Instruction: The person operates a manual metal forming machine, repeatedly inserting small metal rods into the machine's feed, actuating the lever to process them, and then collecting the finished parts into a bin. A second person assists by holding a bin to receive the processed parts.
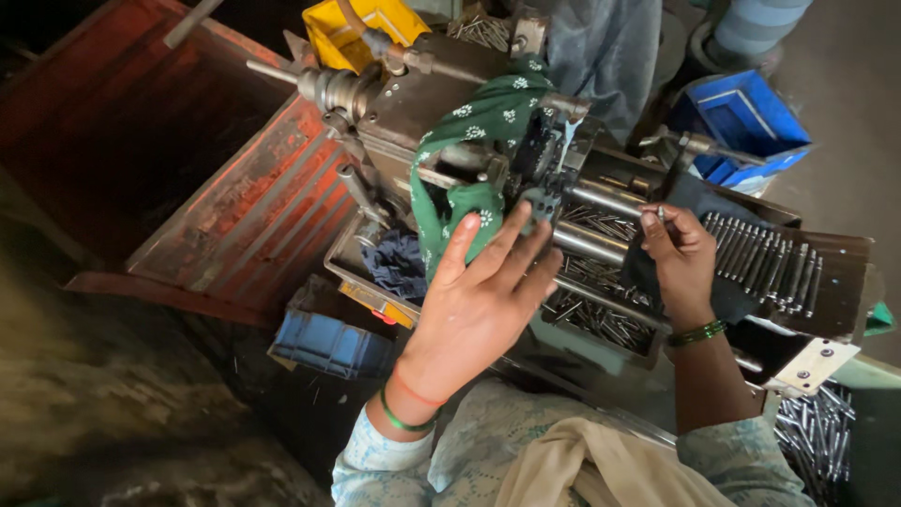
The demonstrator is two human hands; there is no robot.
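Observation:
My left hand (483, 291) reaches toward a small metal machine (441, 103), fingers spread, fingertips touching a dark block (539, 201) at the machine's front beside a green dotted cloth (479, 141). My right hand (678, 249) pinches a thin metal pin (660, 212) between thumb and fingers. It hovers just left of a row of several metal pins (765, 258) lined up on a dark sloped tray (835, 300). Two steel guide rods (601, 221) run between my hands.
A trough of loose metal pins (601, 319) lies under the rods. More pins pile at the lower right (817, 432). A rusty red metal bin (225, 188) stands left, a blue crate (328, 343) below it, another blue crate (746, 122) and a yellow tray (352, 28) behind. Someone's legs (601, 47) stand at the top.

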